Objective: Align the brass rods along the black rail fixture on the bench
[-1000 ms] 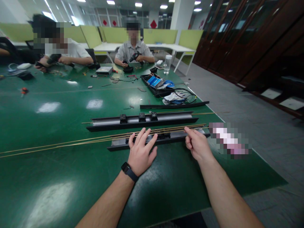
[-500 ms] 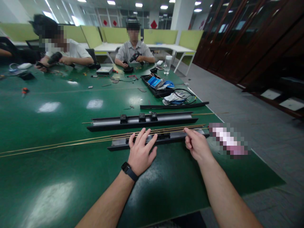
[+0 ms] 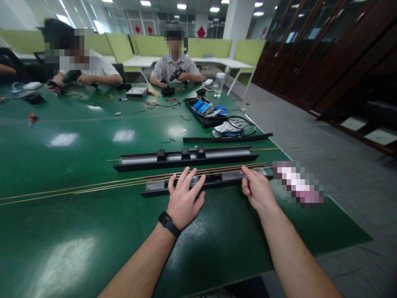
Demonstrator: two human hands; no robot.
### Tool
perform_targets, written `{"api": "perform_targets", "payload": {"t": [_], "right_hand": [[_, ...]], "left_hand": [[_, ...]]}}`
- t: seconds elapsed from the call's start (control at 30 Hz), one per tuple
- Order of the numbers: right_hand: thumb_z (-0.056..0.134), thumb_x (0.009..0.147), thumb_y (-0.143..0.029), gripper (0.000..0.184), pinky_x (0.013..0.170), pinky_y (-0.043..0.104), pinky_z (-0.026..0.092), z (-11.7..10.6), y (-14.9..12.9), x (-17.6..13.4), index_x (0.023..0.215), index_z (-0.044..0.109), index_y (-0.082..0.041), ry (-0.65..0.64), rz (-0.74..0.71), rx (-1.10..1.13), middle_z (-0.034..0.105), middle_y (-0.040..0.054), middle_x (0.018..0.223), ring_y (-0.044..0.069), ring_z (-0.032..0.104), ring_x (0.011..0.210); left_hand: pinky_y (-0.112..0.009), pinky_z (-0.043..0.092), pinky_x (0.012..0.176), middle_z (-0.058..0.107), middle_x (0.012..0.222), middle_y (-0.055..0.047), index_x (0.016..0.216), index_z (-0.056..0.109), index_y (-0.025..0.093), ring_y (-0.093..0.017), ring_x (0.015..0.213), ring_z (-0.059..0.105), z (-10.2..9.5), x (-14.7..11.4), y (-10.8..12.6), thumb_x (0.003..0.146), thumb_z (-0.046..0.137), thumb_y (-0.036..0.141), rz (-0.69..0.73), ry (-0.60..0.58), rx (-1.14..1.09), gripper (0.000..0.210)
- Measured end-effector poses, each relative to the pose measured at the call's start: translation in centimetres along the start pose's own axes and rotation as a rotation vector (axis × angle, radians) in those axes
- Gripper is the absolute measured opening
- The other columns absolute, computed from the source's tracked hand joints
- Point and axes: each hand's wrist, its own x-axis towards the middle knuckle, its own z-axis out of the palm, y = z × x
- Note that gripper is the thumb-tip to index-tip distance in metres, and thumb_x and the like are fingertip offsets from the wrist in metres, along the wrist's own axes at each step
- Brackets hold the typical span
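Observation:
Several long, thin brass-coloured rods [image 3: 108, 183] lie across the near black channel [image 3: 173, 191] and run out to the left over the green table. My left hand [image 3: 184, 194] is open, its spread fingertips resting on the rods at mid-channel; a dark watch is on that wrist. Near the channel's right end, my right hand [image 3: 258, 187] is closed at the rods, index finger stretched along them and the other fingers curled. Its thumb contact is hidden. Just beyond lies a second black channel [image 3: 139, 166], with small black blocks [image 3: 185, 153] on it and a rod along it.
A narrow black strip [image 3: 228, 138] lies farther back, near white-blue gloves [image 3: 231, 127] and a black tray [image 3: 203, 120] of parts. A pixelated pink item [image 3: 297, 182] lies by the right edge. Across the green table [image 3: 93, 223], two people hold power drills.

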Motion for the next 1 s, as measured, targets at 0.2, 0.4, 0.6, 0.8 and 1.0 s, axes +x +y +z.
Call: {"api": "perform_targets", "payload": {"t": [0.2, 0.4, 0.6, 0.8, 1.0], "right_hand": [[0.083, 0.071, -0.041, 0.034, 0.028, 0.015, 0.019, -0.06, -0.21, 0.01, 0.084, 0.067, -0.015, -0.031, 0.013, 0.022, 0.05, -0.0053, 0.042, 0.005, 0.035, 0.029], [0.087, 0.068, -0.041, 0.036, 0.028, 0.015, 0.02, 0.01, -0.19, -0.09, 0.078, 0.061, -0.017, -0.022, 0.026, 0.05, 0.049, -0.0061, 0.043, 0.004, 0.034, 0.029], [0.086, 0.07, -0.045, 0.039, 0.028, 0.015, 0.021, 0.11, -0.18, -0.05, 0.078, 0.061, -0.018, -0.002, 0.027, 0.024, 0.048, -0.0066, 0.042, 0.005, 0.035, 0.029], [0.084, 0.072, -0.045, 0.036, 0.028, 0.016, 0.02, -0.07, -0.14, 0.03, 0.081, 0.063, -0.017, -0.015, 0.008, 0.015, 0.049, -0.006, 0.043, 0.005, 0.035, 0.029], [0.083, 0.071, -0.039, 0.031, 0.029, 0.016, 0.02, -0.2, -0.13, 0.05, 0.082, 0.064, -0.017, -0.04, 0.017, 0.027, 0.05, -0.0056, 0.042, 0.005, 0.035, 0.029]], "left_hand": [[-0.056, 0.016, 0.121, 0.052, 0.152, -0.009, 0.138, 0.059, 0.031, -0.031, 0.146, 0.04, 0.15, 0.01, -0.11, 0.091, 0.063, 0.033, 0.003, 0.004, 0.009, 0.047], [-0.056, 0.016, 0.121, 0.053, 0.151, -0.01, 0.138, 0.059, 0.031, -0.031, 0.147, 0.039, 0.07, 0.03, -0.07, 0.092, 0.062, 0.033, 0.008, 0.006, 0.009, 0.046], [-0.057, 0.016, 0.12, 0.052, 0.152, -0.009, 0.138, 0.059, 0.032, -0.031, 0.147, 0.039, 0.03, 0.06, 0.0, 0.093, 0.061, 0.033, 0.005, -0.001, 0.006, 0.045], [-0.058, 0.016, 0.12, 0.052, 0.152, -0.01, 0.138, 0.058, 0.032, -0.031, 0.147, 0.039, 0.1, -0.02, 0.0, 0.093, 0.061, 0.033, 0.002, -0.001, 0.0, 0.045], [-0.058, 0.016, 0.121, 0.052, 0.152, -0.01, 0.137, 0.059, 0.031, -0.031, 0.147, 0.038, 0.13, -0.07, -0.01, 0.093, 0.061, 0.033, -0.003, -0.004, -0.003, 0.044]]}}
